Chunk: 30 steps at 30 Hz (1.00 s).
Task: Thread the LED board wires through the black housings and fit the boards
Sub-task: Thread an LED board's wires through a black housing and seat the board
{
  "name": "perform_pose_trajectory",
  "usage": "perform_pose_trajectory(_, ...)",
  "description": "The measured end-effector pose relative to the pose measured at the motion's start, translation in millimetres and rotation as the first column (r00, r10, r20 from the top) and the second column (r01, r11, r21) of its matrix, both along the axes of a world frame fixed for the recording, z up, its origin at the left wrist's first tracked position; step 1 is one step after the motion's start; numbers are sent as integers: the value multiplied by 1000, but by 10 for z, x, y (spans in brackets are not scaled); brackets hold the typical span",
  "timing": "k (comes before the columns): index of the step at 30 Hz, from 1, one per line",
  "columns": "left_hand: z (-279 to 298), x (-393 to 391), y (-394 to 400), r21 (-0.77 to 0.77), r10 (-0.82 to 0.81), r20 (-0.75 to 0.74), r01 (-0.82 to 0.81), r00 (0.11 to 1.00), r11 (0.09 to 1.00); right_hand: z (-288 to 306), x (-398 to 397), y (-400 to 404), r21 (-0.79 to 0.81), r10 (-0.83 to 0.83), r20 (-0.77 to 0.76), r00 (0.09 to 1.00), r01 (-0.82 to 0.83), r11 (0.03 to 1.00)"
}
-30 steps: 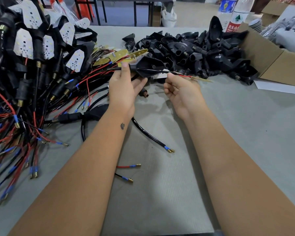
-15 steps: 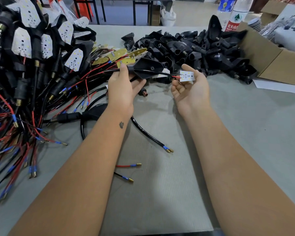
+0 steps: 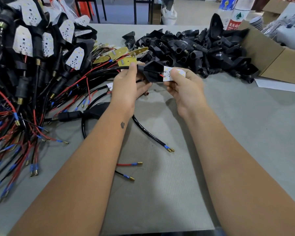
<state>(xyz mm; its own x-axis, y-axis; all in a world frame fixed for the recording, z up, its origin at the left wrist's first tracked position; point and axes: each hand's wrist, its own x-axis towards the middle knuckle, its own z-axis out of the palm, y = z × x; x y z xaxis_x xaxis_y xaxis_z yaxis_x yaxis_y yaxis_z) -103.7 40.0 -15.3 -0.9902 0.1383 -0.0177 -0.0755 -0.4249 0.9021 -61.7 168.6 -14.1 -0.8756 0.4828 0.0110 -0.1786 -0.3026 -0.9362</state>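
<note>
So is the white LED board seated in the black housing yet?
Not yet. The LED board, pinched by the right hand, sits at the mouth of the black housing held by the left hand.

Cardboard box (image 3: 269, 53), water bottles (image 3: 235, 16)

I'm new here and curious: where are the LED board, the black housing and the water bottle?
LED board (image 3: 168, 74): head view, white face.
Black housing (image 3: 152, 69): head view, inner hollow.
Water bottle (image 3: 235, 21): head view, red label.

Bright, even overhead light covers the grey table (image 3: 245, 133). Soft shadows fall on the table beneath both forearms. The centre is sharp. Toward the table's edges the wide lens bends lines, and things there look slightly soft.
</note>
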Motion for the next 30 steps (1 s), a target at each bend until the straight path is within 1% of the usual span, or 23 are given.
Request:
perform_pose_trajectory(2, 3, 15, 12, -34, -8, -12, 8, 1000, 999, -6, 1, -9, 82, -11, 12, 1000, 10, 997)
perform_pose_trajectory(6, 6, 41, 50, -141, -49, -63, 40, 997, 989, -42, 11, -28, 367, -75, 30, 997, 58, 928)
perform_pose_trajectory(10, -16, 51, 70, -211, -68, -92, 47, 993, 976, -70, 3, -27, 485, -154, -16, 988, 142, 863)
perform_pose_trajectory(11, -20, 52, 71, -227, -69, -103, 44, 992, 973, -77, -2, -26, 534, -195, -20, 981, 175, 827)
perform_pose_trajectory(13, -18, 54, 76, -259, -64, -132, 28, 989, 965, -86, -11, -25, 665, -289, -29, 957, 234, 709)
perform_pose_trajectory(14, -14, 54, 81, -275, -56, -141, 16, 988, 961, -72, -9, -31, 696, -303, -21, 953, 232, 680)
perform_pose_trajectory(15, -10, 56, 84, -287, -49, -142, 6, 989, 958, -53, -1, -37, 688, -271, 1, 963, 196, 699)
perform_pose_trajectory(16, -9, 56, 86, -297, -44, -138, 1, 989, 955, -24, 10, -56, 629, -185, 35, 982, 123, 768)
perform_pose_trajectory(17, -11, 56, 87, -308, -41, -132, -2, 990, 951, 8, 25, -69, 517, -65, 60, 996, 24, 856)
perform_pose_trajectory(18, -12, 55, 86, -320, -37, -126, -5, 991, 947, 33, 36, -62, 366, 49, 69, 996, -71, 928)
perform_pose_trajectory(19, -10, 50, 81, -334, -33, -119, -9, 992, 942, 63, 51, -46, 188, 149, 65, 987, -159, 969)
perform_pose_trajectory(20, -1, 49, 74, -351, -33, -112, -9, 993, 936, 89, 70, -17, 48, 214, 73, 974, -217, 975)
perform_pose_trajectory(21, 15, 55, 57, -367, -39, -105, -2, 994, 930, 110, 87, 27, -17, 259, 86, 962, -258, 966)
perform_pose_trajectory(23, 70, 95, 19, -378, -88, -100, 44, 991, 925, 134, 92, 106, -23, 309, 99, 946, -308, 951)
perform_pose_trajectory(25, 137, 170, 6, -414, -202, -129, 132, 971, 901, 132, 99, 117, 7, 335, 120, 935, -338, 941)
perform_pose_trajectory(28, 182, 316, 70, -574, -379, -159, 226, 912, 787, 93, 112, 41, -2, 427, 110, 898, -429, 903)
perform_pose_trajectory(29, 183, 348, 100, -626, -424, -168, 236, 890, 743, 69, 120, 17, 17, 451, 81, 889, -454, 891)
perform_pose_trajectory(30, 179, 368, 126, -680, -463, -170, 237, 870, 694, 54, 126, 1, 79, 444, 61, 894, -448, 891)
